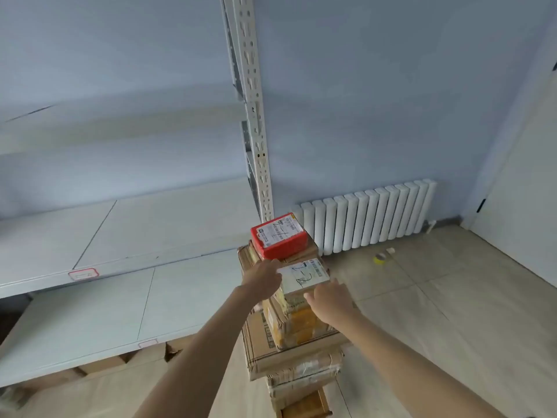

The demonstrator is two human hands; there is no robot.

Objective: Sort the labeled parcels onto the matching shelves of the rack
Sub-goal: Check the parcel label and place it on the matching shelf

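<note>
- Head view: a tall stack of cardboard parcels [294, 354] stands on the tiled floor [437, 312], just right of the grey metal rack [120, 236] and near its slotted upright post [256, 116].
- On top of the stack, at the far side, lies a red parcel [280, 239] with a white label marked in black pen.
- Just nearer than it sits a small parcel [304, 274] whose white label faces up and bears handwritten strokes that look like "2-2"; it rests on the brown boxes below and touches or nearly touches the red parcel's near edge.
- The left hand [265, 280] reaches in from the lower left and lies against the left edge of the small parcel; its fingers are hidden behind the hand and parcel, so I cannot tell whether they curl round it.
- The right hand [330, 298] comes from the lower right and sits at the parcel's near right corner, fingers bent toward the edge; whether they actually grip it is not clear.
- The rack's shelves stretch away to the left: a middle shelf with a red-bordered tag [83, 273] on its front lip, reading roughly "1-4", and a lower shelf with a smaller tag [147, 343] too faint to read.
- More brown boxes [99, 365] lie under the lowest shelf.
- Along the far wall stands a white radiator [367, 218]; on the floor near it lie a yellow tape roll [380, 258] and a small pale object [391, 250].
</note>
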